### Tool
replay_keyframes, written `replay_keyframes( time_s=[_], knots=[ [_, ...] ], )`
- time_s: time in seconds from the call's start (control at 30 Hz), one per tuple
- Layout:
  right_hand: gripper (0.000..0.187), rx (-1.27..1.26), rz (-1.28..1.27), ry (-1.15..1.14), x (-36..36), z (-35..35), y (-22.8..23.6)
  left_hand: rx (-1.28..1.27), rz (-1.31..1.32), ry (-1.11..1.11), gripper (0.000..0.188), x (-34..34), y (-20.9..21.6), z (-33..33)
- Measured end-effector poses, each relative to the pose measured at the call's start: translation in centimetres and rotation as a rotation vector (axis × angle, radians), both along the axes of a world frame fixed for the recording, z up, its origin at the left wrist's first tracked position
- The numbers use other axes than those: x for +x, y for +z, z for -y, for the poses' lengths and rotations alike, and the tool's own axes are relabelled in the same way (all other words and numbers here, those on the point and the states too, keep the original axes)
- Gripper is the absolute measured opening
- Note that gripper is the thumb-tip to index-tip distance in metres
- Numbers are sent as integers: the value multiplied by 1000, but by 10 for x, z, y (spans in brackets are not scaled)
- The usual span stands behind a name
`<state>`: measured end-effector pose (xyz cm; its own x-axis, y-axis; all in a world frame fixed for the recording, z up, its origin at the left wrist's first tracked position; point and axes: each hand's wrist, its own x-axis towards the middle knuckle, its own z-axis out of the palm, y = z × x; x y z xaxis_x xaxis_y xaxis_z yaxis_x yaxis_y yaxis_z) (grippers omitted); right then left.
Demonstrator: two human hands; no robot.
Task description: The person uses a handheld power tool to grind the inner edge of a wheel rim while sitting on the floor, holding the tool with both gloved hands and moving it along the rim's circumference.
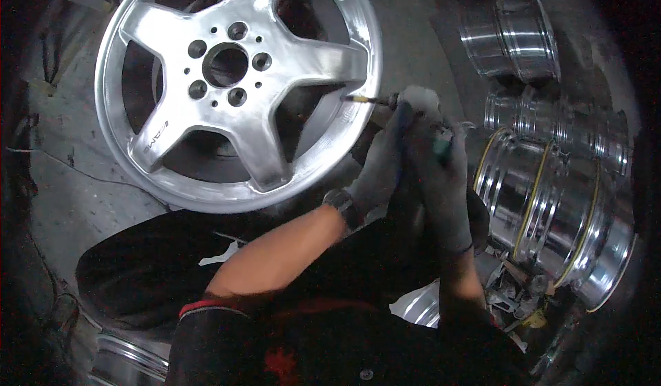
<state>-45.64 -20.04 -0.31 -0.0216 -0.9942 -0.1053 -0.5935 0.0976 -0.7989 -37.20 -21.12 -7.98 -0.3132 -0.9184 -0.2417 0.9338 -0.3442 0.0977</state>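
Note:
A large silver five-spoke alloy wheel (310,64) lies face up before me, its spokes part bright and part dull. Both my hands wear grey gloves and close together round a die grinder (383,101) just right of the wheel. The tool's thin shaft and tan tip point left and reach over the rim by the right-hand spoke; whether the tip touches metal I cannot tell. My left hand (379,157) wraps the grinder from the near left side. My right hand (447,186) grips its dark green body. Gloves hide most of the tool.
Several polished wheel barrels (537,196) stand in rows on the right, some with yellow edging. More shiny rims (509,35) are at the far right. Part of another rim (127,358) shows at the lower left. A thin cable (89,174) runs over the grey floor. Small parts (516,289) clutter the lower right.

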Motion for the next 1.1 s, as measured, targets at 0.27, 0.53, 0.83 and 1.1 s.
replay_keyframes(
  time_s=[0.27,0.53,0.83,1.1],
  knots=[
    [65,167,142,-106,9,-14,6,102,-76,-64,52,-2,-5,-21],
    [61,74,172,-74,-18,1,3,37,-12,-56,51,-21,-4,9],
    [64,213,241,-183,-13,-20,5,53,-20,-84,51,-15,4,-21],
    [53,97,12,-95,-34,-1,4,48,121,-117,58,-23,9,-1]
  ],
)
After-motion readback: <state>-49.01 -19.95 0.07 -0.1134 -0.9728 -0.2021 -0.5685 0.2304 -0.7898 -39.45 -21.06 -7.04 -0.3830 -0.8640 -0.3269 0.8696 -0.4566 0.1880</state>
